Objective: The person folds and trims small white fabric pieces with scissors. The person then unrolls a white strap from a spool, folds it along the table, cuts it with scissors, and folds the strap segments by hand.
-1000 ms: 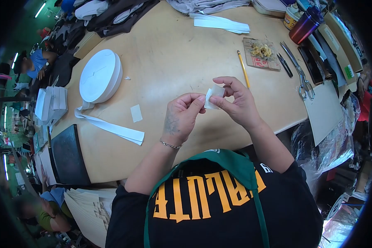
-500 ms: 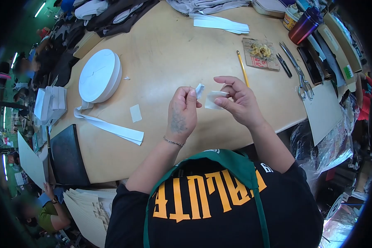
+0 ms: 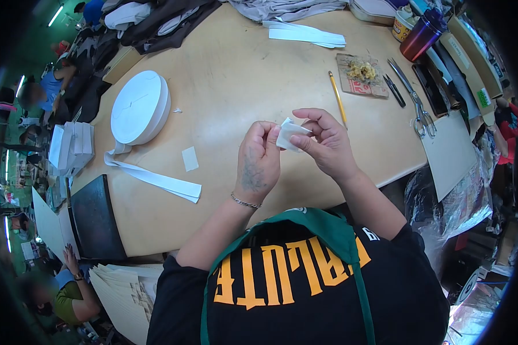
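Above the near part of the table, my left hand point(image 3: 259, 158) is closed, with a small white folded strip pinched in its fingertips, now mostly hidden. My right hand point(image 3: 328, 142) pinches a thin white rectangular piece point(image 3: 289, 138) between thumb and fingers, its forefinger raised. The piece meets the fingertips of my left hand, over the folded strip. A similar off-white rectangle point(image 3: 190, 158) lies flat on the table to the left. Beyond it stands a big roll of white tape point(image 3: 137, 107), its loose end point(image 3: 161, 183) trailing toward me.
A pencil point(image 3: 337, 99), scissors point(image 3: 413, 98), small snips point(image 3: 394, 91) and a cardboard piece point(image 3: 346, 72) with a yellowish lump lie right. A metallic bottle point(image 3: 423, 35) stands behind. White strips point(image 3: 305, 35) and folded garments point(image 3: 288, 8) sit at the back. A co-worker's hand point(image 3: 71, 261) shows lower left.
My hands have come together: the right brings its white piece left against the folded strip in my left fingertips. The co-worker's hand at lower left has shifted and the board there sits lower.
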Demonstrator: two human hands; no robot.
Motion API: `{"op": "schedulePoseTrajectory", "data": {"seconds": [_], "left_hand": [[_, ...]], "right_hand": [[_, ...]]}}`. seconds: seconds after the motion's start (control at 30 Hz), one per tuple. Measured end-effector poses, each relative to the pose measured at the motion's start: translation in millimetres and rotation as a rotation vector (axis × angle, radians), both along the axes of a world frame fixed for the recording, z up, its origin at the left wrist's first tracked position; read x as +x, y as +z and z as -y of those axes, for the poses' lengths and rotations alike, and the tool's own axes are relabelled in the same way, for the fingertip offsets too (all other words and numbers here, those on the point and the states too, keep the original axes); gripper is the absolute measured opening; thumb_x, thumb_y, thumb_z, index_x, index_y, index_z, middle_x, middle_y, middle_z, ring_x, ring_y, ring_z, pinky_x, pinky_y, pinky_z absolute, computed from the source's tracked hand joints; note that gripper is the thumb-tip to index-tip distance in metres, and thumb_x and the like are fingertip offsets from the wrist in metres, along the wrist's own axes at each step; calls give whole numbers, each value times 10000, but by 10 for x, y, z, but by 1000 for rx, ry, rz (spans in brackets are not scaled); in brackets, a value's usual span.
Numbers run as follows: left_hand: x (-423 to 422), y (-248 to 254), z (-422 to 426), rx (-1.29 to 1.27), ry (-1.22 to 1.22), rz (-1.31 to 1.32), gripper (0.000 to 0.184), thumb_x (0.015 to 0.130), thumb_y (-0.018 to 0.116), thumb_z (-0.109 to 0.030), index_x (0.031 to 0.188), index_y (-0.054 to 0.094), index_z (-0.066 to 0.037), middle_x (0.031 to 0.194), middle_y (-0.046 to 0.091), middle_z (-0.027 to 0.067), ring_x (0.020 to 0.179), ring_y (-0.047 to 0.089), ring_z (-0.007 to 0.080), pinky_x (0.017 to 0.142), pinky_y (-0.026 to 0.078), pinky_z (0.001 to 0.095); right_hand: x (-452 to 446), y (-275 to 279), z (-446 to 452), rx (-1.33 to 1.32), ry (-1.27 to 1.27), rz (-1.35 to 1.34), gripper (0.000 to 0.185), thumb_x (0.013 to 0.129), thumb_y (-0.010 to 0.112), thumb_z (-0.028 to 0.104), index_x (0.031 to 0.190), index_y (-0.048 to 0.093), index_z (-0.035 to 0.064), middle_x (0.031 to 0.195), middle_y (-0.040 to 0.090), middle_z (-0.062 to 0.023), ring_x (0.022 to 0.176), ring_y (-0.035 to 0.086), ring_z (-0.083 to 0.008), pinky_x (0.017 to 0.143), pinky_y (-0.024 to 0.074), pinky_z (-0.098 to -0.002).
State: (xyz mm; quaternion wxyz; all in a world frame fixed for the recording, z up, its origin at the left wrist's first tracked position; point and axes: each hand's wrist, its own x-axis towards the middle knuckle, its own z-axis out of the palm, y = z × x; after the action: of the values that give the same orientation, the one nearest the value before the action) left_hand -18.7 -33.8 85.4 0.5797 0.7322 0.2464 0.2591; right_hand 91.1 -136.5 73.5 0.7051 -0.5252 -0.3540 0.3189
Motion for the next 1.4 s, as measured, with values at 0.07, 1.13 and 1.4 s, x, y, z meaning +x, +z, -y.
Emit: {"op": "schedulePoseTrajectory", "data": {"seconds": [0.07,1.13,1.4], "left_hand": [[-4,40,26,-77,-21,57,179,946,449,-152,883,506,4,753,556,59,703,543,107,632,451,249],[-18,14,93,-219,-22,110,146,938,451,-128,896,499,4,774,561,51,714,543,93,665,447,227],[-10,26,105,-240,-40,136,136,934,456,-119,899,500,5,794,562,50,726,541,90,673,448,223]], "right_hand": [[-21,6,-9,-29,-45,21,313,819,645,77,1107,533,28,789,599,-19,765,566,-66,693,458,-215],[-93,-150,-32,-2,-267,208,223,801,668,113,999,595,41,904,571,-53,834,573,-118,775,449,-244],[-93,-146,-34,-10,-286,216,208,794,673,110,979,605,45,890,581,-49,824,572,-116,763,446,-244]]}}
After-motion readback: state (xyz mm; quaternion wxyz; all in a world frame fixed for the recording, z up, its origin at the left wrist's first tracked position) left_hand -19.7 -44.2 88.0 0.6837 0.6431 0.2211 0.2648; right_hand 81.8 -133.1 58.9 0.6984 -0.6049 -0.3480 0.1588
